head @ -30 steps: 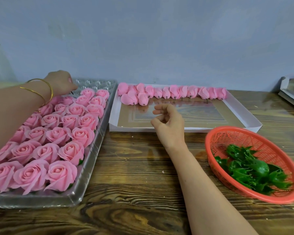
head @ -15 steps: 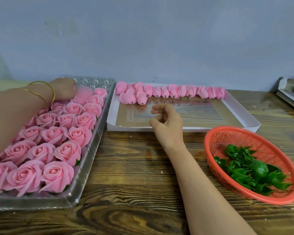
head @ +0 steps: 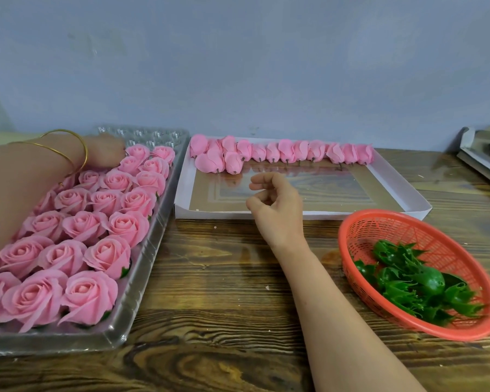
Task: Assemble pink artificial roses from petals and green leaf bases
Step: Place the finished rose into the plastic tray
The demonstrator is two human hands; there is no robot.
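My left hand (head: 104,154) reaches to the back of the clear plastic tray (head: 142,281), which is filled with finished pink roses (head: 82,224). Its curled fingers hold the left side of a pink rose (head: 137,152) sitting in the back row. Two gold bangles circle that wrist. My right hand (head: 275,205) hovers over the front edge of the white box (head: 393,182), fingers loosely curled and holding nothing. Pink petal buds (head: 286,152) lie in a row along the box's far side. Green leaf bases (head: 413,284) sit in the red basket (head: 359,236) at the right.
Everything stands on a dark wooden table (head: 224,278) against a blue-grey wall. Several bare cells (head: 153,135) show at the tray's far end. A stack of flat boxes (head: 484,157) lies at the far right edge.
My left hand moved right and down with a rose to the tray's back row, where the rose now sits. My right hand stayed almost still.
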